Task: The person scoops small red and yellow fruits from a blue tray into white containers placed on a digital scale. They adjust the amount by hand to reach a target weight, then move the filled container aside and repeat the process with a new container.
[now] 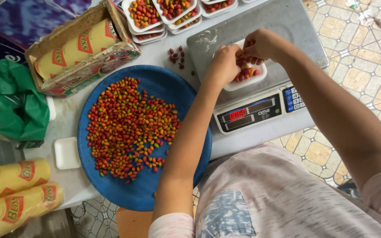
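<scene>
A large blue round tray (111,185) on the table carries a spread of small red, orange and green fruits (131,125). To its right stands a digital scale (261,103) with a small white foam tray (248,81) of the same fruits on its steel platform. My left hand (224,65) and my right hand (259,45) are both over this foam tray, fingers curled down into the fruits. Whether either hand pinches any fruit is hidden by the knuckles.
Stacked white foam trays filled with fruits (164,15) sit at the back. A cardboard box with yellow film rolls (73,48) stands back left, a green plastic bag (16,103) left, more rolls (12,194) front left, an empty foam tray (66,153), loose dark fruits (177,56).
</scene>
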